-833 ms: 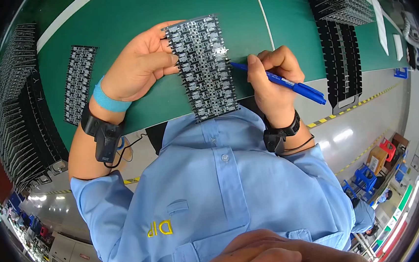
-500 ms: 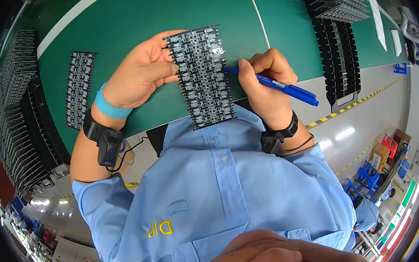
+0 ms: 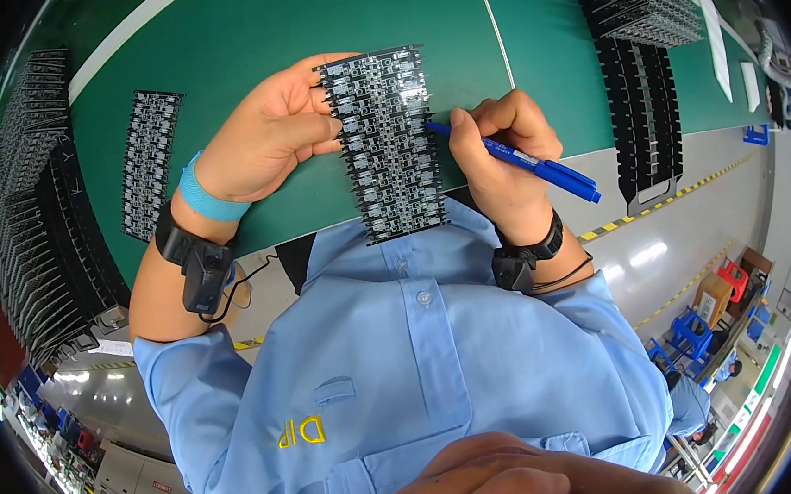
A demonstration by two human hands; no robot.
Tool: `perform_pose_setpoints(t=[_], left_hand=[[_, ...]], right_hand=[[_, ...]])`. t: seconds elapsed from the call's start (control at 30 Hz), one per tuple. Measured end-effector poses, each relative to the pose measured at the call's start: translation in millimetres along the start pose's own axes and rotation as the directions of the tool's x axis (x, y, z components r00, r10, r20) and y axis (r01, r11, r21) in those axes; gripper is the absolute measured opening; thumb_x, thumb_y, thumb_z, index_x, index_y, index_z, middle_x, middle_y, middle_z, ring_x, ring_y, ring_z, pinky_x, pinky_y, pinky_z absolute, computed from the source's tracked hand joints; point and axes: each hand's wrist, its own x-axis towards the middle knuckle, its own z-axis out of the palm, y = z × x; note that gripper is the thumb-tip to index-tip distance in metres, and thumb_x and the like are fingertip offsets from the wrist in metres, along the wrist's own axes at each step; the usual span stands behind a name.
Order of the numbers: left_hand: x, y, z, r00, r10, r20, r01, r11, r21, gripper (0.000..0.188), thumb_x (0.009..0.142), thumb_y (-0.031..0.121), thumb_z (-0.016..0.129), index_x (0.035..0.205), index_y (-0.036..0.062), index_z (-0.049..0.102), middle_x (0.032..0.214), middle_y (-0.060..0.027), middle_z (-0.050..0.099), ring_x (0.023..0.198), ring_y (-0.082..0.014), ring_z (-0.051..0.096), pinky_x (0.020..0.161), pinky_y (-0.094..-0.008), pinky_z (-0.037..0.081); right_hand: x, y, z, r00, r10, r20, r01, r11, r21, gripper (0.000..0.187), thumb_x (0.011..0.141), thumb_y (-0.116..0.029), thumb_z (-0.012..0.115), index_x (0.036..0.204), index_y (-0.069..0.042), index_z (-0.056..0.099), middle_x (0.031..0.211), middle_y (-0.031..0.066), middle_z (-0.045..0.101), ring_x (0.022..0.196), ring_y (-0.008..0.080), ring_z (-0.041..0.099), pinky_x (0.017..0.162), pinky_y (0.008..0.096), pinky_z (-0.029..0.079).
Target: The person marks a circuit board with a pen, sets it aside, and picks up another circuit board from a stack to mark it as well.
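A black circuit board panel [image 3: 390, 145], covered in rows of small printed units, is held up over the near edge of the green table. My left hand [image 3: 279, 131] grips its left edge, thumb in front and fingers partly hidden behind. In my right hand [image 3: 507, 159] is a blue marker pen [image 3: 548, 172], pinched between thumb and fingers. Its tip points left and sits at the panel's right edge; whether it touches cannot be made out. A second, similar panel [image 3: 153, 164] lies flat on the table to the left of my left hand.
Racks filled with upright panels stand at the left [image 3: 35, 210] and at the far right [image 3: 636, 0]. An open black slotted rack [image 3: 643, 116] is below the right stack. A white line crosses the green table [image 3: 377, 12]. A person [image 3: 691, 405] is in the background at lower right.
The panel has shifted very slightly to the right with my left hand. The marker pen stays at its right edge, almost unmoved.
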Motion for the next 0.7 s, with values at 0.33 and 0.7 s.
perform_pose_setpoints(t=[0.33, 0.7], left_hand=[[0.0, 0.4, 1.9, 1.0, -0.006, -0.018, 0.006, 1.0, 0.011, 0.058, 0.087, -0.009, 0.043, 0.144, -0.0026, 0.034, 0.13, -0.0134, 0.059, 0.113, -0.0174, 0.062, 0.095, -0.0308, 0.051], [1.2, -3.6, -1.5, 0.999, -0.019, -0.032, 0.02, 1.0, 0.015, 0.058, 0.088, -0.007, 0.047, 0.145, -0.0033, 0.033, 0.127, -0.0113, 0.06, 0.111, -0.0158, 0.062, 0.094, -0.0305, 0.051]], right_hand=[[1.0, -2.8, -1.0, 0.998, 0.006, -0.066, 0.003, 0.992, 0.13, 0.03, 0.086, 0.009, 0.065, 0.072, -0.006, 0.042, 0.059, 0.001, 0.052, 0.053, 0.005, 0.044, 0.052, 0.0221, 0.036], [14.8, 0.4, 0.4, 0.997, -0.08, -0.021, 0.081, 0.996, 0.036, 0.03, 0.086, 0.009, 0.064, 0.072, -0.005, 0.042, 0.058, 0.0003, 0.051, 0.051, 0.004, 0.041, 0.049, 0.0212, 0.033]])
